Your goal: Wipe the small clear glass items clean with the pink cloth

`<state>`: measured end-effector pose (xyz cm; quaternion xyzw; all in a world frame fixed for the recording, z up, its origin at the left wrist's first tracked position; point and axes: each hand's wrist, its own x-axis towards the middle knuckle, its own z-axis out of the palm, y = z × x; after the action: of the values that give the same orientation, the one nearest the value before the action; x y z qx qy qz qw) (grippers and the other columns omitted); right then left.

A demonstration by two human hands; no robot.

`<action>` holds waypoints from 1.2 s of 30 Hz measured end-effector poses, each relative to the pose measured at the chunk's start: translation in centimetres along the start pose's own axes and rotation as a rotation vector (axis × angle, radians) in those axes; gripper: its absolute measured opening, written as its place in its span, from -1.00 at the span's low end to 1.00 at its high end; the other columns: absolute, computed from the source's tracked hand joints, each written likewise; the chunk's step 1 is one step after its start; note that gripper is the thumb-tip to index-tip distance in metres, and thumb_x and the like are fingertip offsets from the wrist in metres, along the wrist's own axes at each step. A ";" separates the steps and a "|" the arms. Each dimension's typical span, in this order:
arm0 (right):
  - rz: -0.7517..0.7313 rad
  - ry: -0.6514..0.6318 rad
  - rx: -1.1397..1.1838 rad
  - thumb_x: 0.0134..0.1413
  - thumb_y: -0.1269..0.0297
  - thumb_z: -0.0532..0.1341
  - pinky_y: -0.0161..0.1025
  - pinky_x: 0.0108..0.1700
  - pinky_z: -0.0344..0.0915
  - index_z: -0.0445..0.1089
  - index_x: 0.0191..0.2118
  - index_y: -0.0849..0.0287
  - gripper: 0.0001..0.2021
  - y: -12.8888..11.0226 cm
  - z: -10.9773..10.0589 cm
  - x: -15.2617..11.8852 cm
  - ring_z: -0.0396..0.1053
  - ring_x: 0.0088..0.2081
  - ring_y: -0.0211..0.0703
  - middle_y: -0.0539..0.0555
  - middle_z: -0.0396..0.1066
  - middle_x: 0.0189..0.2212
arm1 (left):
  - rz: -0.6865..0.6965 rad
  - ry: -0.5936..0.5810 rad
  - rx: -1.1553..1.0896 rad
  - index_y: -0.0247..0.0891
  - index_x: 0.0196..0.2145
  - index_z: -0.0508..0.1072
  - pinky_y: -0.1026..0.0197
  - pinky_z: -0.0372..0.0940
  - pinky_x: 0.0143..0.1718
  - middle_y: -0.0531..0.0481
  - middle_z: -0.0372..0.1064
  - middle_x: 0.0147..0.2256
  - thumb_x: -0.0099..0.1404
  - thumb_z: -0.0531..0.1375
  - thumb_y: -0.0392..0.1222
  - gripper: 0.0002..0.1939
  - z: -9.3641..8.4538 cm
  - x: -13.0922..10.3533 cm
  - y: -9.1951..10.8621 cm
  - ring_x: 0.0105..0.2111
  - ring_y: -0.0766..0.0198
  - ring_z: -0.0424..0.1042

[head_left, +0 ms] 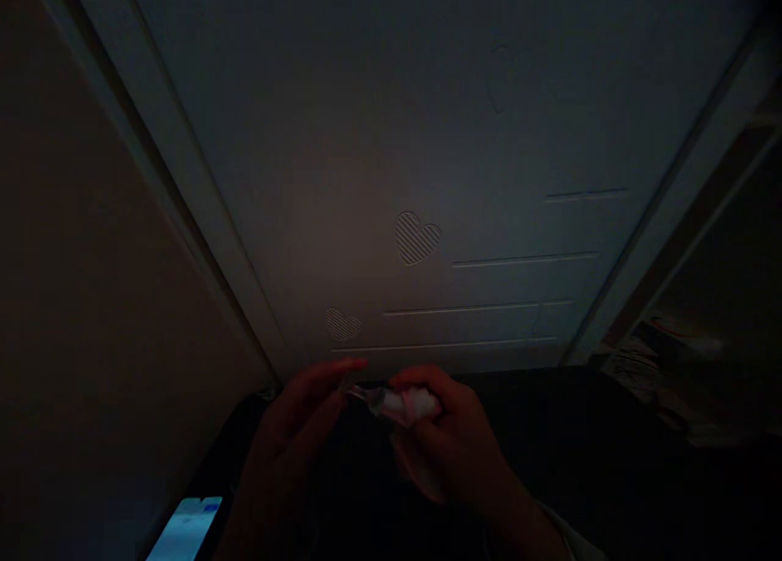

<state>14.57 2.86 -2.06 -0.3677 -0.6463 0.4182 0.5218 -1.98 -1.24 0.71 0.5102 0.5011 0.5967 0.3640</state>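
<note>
The scene is very dim. My right hand [455,431], right of centre at the bottom, is wrapped round a small white and pink object [408,404]. A thin, shiny metal-like piece [359,392] extends from that object toward the left. My left hand [299,418] pinches the far end of this thin piece between its fingertips and thumb. A blurred pinkish part hangs below the right hand's fingers. What exactly the object is cannot be made out.
A lit phone [186,532] lies at the lower left. Ahead stands a pale door panel [342,154] with embossed hearts and lines. A dark surface [550,431] stretches beneath the hands. Papers or books [641,365] are stacked at the right.
</note>
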 end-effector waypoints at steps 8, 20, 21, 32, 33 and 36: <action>0.167 -0.130 0.112 -0.03 0.21 0.26 -0.35 -0.47 0.23 0.52 -0.41 0.15 -0.85 0.1 0.0 0.0 0.31 -0.51 -0.23 -0.04 0.42 -0.56 | 0.009 0.035 -0.109 -0.03 -0.36 0.65 0.26 0.38 -0.15 0.07 0.63 -0.13 0.20 0.30 -0.23 -0.88 0.3 -0.6 0.2 -0.18 0.18 0.55; -0.274 -0.010 -0.333 0.09 0.36 0.15 -0.27 -0.40 0.26 0.54 -0.35 0.14 -0.81 -0.2 -0.5 0.1 0.45 -0.44 -0.13 0.07 0.59 -0.45 | -0.029 0.203 0.350 -0.11 -0.29 0.59 0.22 0.35 -0.33 0.08 0.51 -0.44 0.31 0.14 0.07 -0.70 0.8 1.0 0.5 -0.37 0.15 0.49; -0.302 -0.012 -0.358 0.09 0.38 0.14 -0.26 -0.38 0.27 0.54 -0.34 0.14 -0.80 -0.3 -0.5 0.1 0.47 -0.42 -0.12 0.08 0.59 -0.44 | -0.024 0.193 0.383 -0.12 -0.36 0.58 0.23 0.33 -0.37 0.09 0.47 -0.49 0.30 0.14 0.07 -0.70 0.8 1.0 0.8 -0.41 0.15 0.47; -0.308 -0.013 -0.363 0.00 0.45 0.17 -0.25 -0.37 0.30 0.56 -0.28 0.15 -0.78 0.0 -0.6 0.0 0.51 -0.39 -0.09 0.09 0.62 -0.39 | -0.026 0.135 0.252 -0.12 -0.28 0.61 0.24 0.37 -0.29 0.07 0.57 -0.41 0.25 0.22 -0.01 -0.79 0.9 0.6 0.9 -0.33 0.17 0.52; -0.291 -0.017 -0.349 0.00 0.46 0.17 -0.26 -0.36 0.30 0.56 -0.28 0.14 -0.77 0.1 -0.6 0.0 0.51 -0.38 -0.10 0.08 0.63 -0.38 | -0.027 0.127 0.238 -0.12 -0.26 0.62 0.24 0.38 -0.27 0.06 0.59 -0.39 0.25 0.22 -0.02 -0.79 0.8 0.5 0.8 -0.32 0.16 0.54; -0.230 -0.027 -0.299 -0.01 0.47 0.18 -0.27 -0.36 0.31 0.57 -0.28 0.12 -0.76 0.0 -0.6 0.0 0.52 -0.37 -0.11 0.06 0.64 -0.37 | -0.017 0.127 0.181 -0.12 -0.24 0.62 0.20 0.39 -0.17 0.03 0.63 -0.32 0.26 0.23 -0.05 -0.79 0.7 0.3 0.5 -0.24 0.13 0.57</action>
<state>15.14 2.96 -2.01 -0.3591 -0.7462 0.2598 0.4967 -1.30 -0.88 1.23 0.4976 0.5794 0.5772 0.2891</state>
